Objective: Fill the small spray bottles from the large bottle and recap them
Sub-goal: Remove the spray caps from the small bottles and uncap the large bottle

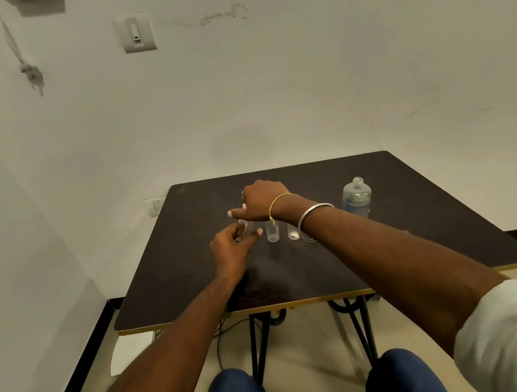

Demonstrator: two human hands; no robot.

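Three small clear spray bottles stand in a row on the dark table (322, 269). My left hand (232, 246) grips the leftmost small bottle (248, 227) around its body. My right hand (262, 200) reaches across from the right and sits over that bottle's top, fingers curled down; whether it holds a cap is hidden. The middle small bottle (272, 232) and the right small bottle (293, 232) stand free, their tops hidden behind my right wrist. The large clear bottle (357, 198) stands uncapped at the right, partly filled, apart from both hands.
The table stands against a white wall, its yellow-trimmed front edge (247, 310) close to my knees. A cable runs over the floor under the table beside the black metal legs (260, 349).
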